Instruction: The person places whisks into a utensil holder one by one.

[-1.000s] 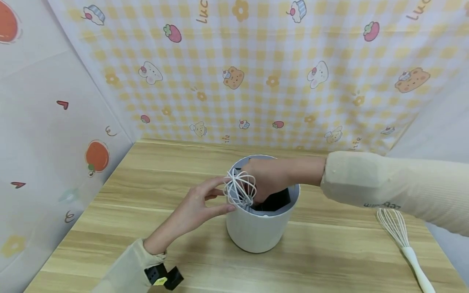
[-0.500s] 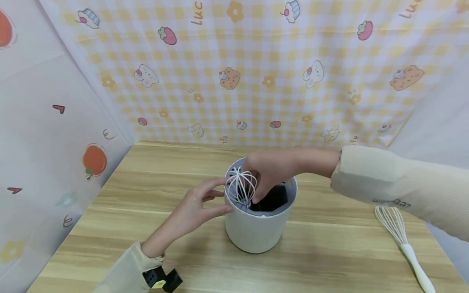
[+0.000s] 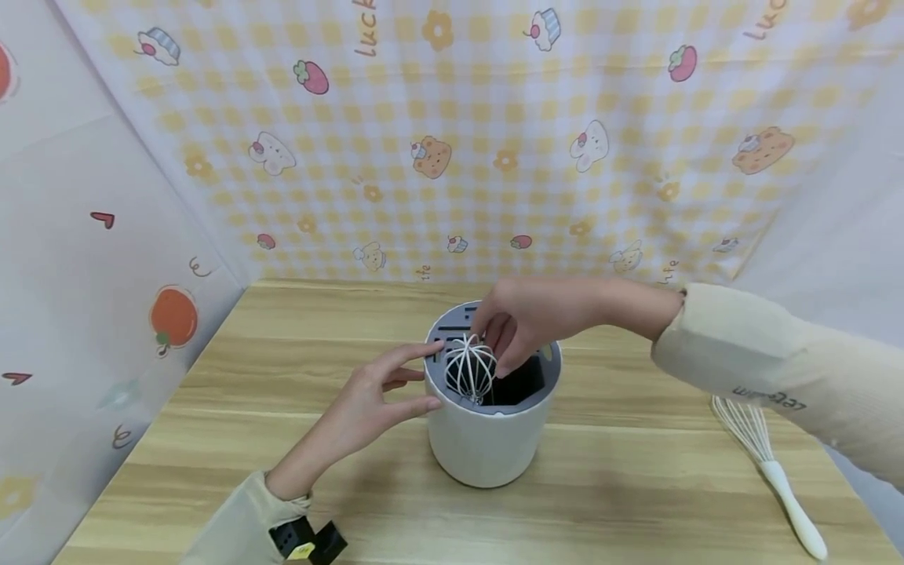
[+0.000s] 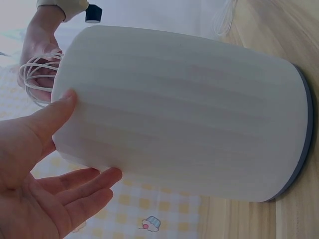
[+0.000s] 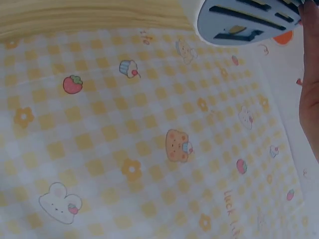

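A white cylindrical utensil holder (image 3: 487,447) with a grey slotted insert (image 3: 452,320) stands upright on the table. In its opening is a whisk with a white wire head (image 3: 469,373); the lower part is hidden inside. My right hand (image 3: 540,318) is over the opening, bent fingers and thumb at the right and far side of the wires, seeming to pinch them. My left hand (image 3: 367,400) touches the holder's left side, fingers nearly straight, one fingertip at the rim and the thumb on the wall. The left wrist view shows that thumb (image 4: 62,109) against the white wall.
A second whisk with a white handle (image 3: 791,506) lies on the wooden table (image 3: 621,486) at the right. A yellow-checked cloth (image 3: 395,118) hangs along the back. White printed sheeting (image 3: 56,298) borders the left side.
My right hand has risen out of the holder's opening and shifted right. The whisk head stands more upright and a little further right within the holder. My left hand keeps its place on the holder.
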A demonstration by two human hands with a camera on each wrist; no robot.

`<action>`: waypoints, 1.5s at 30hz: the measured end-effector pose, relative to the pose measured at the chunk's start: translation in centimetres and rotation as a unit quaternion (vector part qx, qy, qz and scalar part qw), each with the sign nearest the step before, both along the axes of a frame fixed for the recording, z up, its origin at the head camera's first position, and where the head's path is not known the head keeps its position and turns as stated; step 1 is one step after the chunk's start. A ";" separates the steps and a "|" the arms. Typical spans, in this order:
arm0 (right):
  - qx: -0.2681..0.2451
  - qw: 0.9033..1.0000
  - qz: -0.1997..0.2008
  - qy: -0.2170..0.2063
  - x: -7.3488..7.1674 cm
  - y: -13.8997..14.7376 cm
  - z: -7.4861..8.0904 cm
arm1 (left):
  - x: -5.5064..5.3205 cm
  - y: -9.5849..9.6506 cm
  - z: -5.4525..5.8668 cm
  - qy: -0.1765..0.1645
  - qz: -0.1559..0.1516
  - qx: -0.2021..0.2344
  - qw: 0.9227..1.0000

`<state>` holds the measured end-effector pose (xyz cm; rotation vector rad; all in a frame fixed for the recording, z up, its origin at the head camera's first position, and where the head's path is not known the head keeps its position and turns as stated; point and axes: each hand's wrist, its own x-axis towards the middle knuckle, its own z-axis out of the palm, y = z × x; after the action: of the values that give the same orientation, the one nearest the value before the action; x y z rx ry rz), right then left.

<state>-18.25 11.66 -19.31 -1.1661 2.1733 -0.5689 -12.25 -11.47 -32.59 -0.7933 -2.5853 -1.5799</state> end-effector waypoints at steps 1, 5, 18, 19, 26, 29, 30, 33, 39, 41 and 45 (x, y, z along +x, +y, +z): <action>-0.002 1.000 -0.009 -0.003 0.0 0.3 0.2 | 0.0 0.0 0.0 0.000 0.001 0.000 1.000; -0.021 0.999 -0.044 -0.013 -0.2 1.8 0.7 | 0.1 0.0 -0.1 -0.005 0.004 -0.002 1.000; -0.077 0.982 -0.174 0.001 -1.0 10.1 0.8 | 0.3 -0.1 -0.1 -0.011 0.011 -0.008 1.000; -0.080 0.980 -0.182 0.002 -1.1 10.9 0.7 | 0.2 -0.1 -0.1 -0.009 0.011 -0.008 1.000; -0.069 0.965 -0.252 0.030 -0.8 15.8 -0.2 | 0.2 -0.2 -0.2 0.008 0.007 -0.005 1.000; -0.070 0.957 -0.278 0.039 -0.5 17.8 -0.9 | 0.1 -0.2 -0.2 0.012 0.001 -0.001 1.000; -0.071 0.955 -0.286 0.041 -0.3 18.4 -1.2 | 0.1 -0.2 -0.2 0.013 -0.001 0.000 1.000; -0.070 0.949 -0.303 0.056 0.2 20.0 -1.9 | 0.1 -0.1 -0.2 0.014 -0.005 0.001 1.000; -0.055 0.941 -0.325 0.077 1.0 23.1 -3.6 | 0.2 -0.1 -0.2 0.013 -0.003 0.000 1.000; -0.051 0.937 -0.339 0.074 1.3 24.2 -4.3 | 0.2 -0.1 -0.2 0.012 -0.002 0.000 1.000; -0.058 0.930 -0.361 0.046 1.8 26.8 -5.9 | 0.3 -0.1 -0.2 0.011 0.001 0.001 1.000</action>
<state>-16.40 38.47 -25.20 -0.4054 2.6640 -0.9678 -11.98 -11.54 -32.74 -0.8043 -2.5690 -1.5632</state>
